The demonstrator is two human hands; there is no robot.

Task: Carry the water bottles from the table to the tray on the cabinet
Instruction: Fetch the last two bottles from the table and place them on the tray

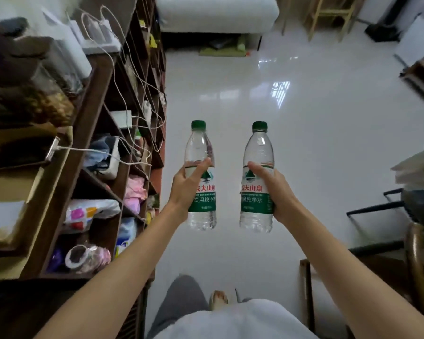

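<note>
My left hand wraps one bottle, my right hand the other bottle, both gripped at the label, upright, apart so they don't knock midair

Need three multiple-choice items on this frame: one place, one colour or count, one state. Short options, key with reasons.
1. The dark wooden shelf unit stands where?
A. On the person's left
B. On the person's right
C. Straight ahead

2. What colour are the caps?
A. Red
B. Green
C. White

3. How are the bottles held?
A. Lying flat
B. Upside down
C. Upright

Key:
1 A: it fills the left edge.
2 B: the left clear plastic water bottle and the right clear plastic water bottle both have green caps.
3 C: caps point up, left hand and right hand gripping the labels.
</note>
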